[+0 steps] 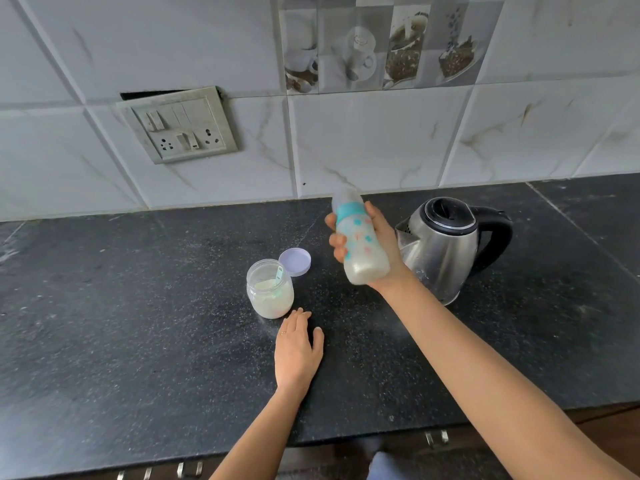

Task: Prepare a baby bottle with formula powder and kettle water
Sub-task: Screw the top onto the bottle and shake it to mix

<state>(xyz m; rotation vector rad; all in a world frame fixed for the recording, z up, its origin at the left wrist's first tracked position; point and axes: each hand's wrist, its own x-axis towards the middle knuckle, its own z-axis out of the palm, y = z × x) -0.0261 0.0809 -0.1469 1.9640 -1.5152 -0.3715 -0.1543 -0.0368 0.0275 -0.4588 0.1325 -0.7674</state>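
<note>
- Head view, the only one given: a translucent plastic baby bottle (pixel 362 244) with a teal collar and coloured dots is held in the air above the black speckled stone countertop (pixel 138 306), just off mid-frame toward one o'clock.
- The bottle is gripped by the right hand (pixel 382 230), whose fingers (pixel 337 242) are curled round the barrel. The bottle is tilted, with its capped top leaning toward eleven o'clock, and its outline is blurred.
- Milky liquid is seen in the lower part of the bottle and the collar is seated, so powder and water are judged to be in and the top closed.
- The left hand (pixel 298 348) is laid flat on the countertop at seven o'clock from the bottle, with the fingers straight and nothing held.
- A clear round jar of pale formula powder (pixel 270 289) is stood open at eleven o'clock from the left hand, with a teal scoop (pixel 278 273) inside. Its lilac round lid (pixel 295 261) is laid beside it at one o'clock.
- A stainless steel kettle with a black handle (pixel 440 244) is stood at three o'clock from the bottle, lid closed.
- Mixing by shaking is judged to be the step in hand. Setting the bottle down, and perhaps closing the jar, appears to be what is left.
</note>
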